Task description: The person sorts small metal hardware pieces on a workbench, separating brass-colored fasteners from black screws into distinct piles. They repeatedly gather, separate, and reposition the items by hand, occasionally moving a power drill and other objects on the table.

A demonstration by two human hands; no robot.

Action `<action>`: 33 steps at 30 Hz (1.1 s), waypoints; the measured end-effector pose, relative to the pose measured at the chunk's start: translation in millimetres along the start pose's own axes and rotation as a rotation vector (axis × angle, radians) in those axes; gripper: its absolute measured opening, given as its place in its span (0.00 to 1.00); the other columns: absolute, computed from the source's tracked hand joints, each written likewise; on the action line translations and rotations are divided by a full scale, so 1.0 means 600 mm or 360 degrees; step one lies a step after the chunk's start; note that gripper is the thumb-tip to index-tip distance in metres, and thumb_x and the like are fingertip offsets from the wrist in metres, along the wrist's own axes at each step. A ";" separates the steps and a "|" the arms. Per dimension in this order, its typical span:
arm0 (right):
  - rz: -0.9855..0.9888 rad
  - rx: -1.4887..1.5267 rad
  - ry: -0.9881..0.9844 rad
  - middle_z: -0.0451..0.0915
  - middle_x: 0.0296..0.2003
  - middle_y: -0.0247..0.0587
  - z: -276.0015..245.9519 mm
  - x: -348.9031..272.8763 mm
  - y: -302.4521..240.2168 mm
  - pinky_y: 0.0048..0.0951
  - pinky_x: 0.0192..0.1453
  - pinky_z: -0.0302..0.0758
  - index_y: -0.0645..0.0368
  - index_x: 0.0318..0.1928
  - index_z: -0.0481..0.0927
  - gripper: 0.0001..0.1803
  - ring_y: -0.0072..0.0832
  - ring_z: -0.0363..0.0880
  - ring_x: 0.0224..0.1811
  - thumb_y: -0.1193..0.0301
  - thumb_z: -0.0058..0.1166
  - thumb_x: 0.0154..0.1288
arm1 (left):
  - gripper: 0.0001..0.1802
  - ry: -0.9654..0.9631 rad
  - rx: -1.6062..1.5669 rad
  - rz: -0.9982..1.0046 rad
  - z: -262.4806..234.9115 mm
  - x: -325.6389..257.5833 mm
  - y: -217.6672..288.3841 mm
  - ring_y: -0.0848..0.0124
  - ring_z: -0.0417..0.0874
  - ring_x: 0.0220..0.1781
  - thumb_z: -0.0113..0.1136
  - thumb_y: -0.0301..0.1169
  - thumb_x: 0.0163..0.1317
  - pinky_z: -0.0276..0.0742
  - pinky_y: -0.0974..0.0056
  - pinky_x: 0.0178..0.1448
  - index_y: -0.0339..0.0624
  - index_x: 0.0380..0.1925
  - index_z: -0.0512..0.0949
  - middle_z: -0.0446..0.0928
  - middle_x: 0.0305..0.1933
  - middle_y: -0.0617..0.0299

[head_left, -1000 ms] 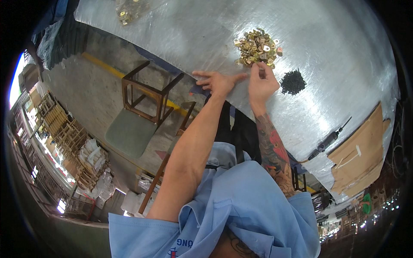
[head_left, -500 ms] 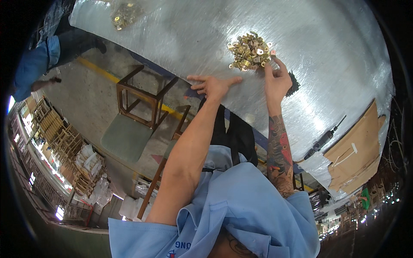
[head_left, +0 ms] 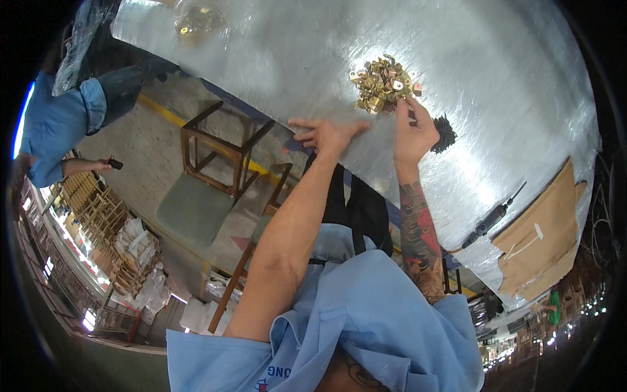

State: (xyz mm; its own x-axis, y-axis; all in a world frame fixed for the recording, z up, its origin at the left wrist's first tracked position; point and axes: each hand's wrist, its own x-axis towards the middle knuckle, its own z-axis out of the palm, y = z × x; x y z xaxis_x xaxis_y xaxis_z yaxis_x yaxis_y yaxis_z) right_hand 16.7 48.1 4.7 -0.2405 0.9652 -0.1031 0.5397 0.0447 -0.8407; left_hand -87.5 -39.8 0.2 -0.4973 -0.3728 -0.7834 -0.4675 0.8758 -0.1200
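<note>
Brass-coloured metal brackets (head_left: pixel 381 83) are heaped on the tabletop (head_left: pixel 274 62), beyond and to the left of a pile of black screws (head_left: pixel 445 136). The right hand (head_left: pixel 416 135) is held at the heap's near edge, thumb and fingertips drawn together; whether a bracket is pinched cannot be told. The left hand (head_left: pixel 332 138) is spread by the tabletop's edge. Brackets are probably best drawn singly from the heap's rim, screws left undisturbed.
</note>
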 end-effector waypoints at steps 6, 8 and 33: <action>-0.0324 0.0102 0.0214 0.87 0.43 0.48 0.007 -0.034 0.012 0.33 0.45 0.82 0.66 0.45 0.85 0.09 0.38 0.86 0.43 0.78 0.60 0.65 | 0.98 -0.0059 0.0029 0.0133 0.025 0.015 -0.034 0.30 0.37 0.81 0.88 0.55 0.27 0.41 0.39 0.81 0.33 0.69 0.09 0.26 0.76 0.17; -0.0151 0.0077 0.0333 0.85 0.45 0.48 -0.009 -0.028 -0.012 0.31 0.40 0.82 0.65 0.45 0.84 0.08 0.38 0.85 0.42 0.78 0.58 0.68 | 0.97 -0.0053 -0.0009 0.0210 0.022 -0.005 -0.027 0.29 0.37 0.80 0.88 0.55 0.29 0.39 0.38 0.82 0.35 0.69 0.08 0.27 0.75 0.15; -0.0696 -0.0518 0.0082 0.85 0.48 0.50 -0.048 0.006 0.094 0.44 0.52 0.80 0.64 0.42 0.87 0.10 0.45 0.83 0.50 0.70 0.63 0.65 | 1.00 -0.0037 -0.0389 0.0269 0.014 0.012 -0.042 0.29 0.44 0.80 0.92 0.47 0.20 0.58 0.29 0.72 0.46 0.72 0.10 0.25 0.78 0.22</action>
State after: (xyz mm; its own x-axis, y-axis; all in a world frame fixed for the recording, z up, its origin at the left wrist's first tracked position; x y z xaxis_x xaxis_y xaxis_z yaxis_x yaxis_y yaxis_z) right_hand 69.7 61.7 -28.0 -0.4633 0.8496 0.2523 0.6218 0.5144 -0.5906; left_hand -73.3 -62.2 -7.5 -0.5675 -0.2182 -0.7939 -0.5431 0.8239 0.1618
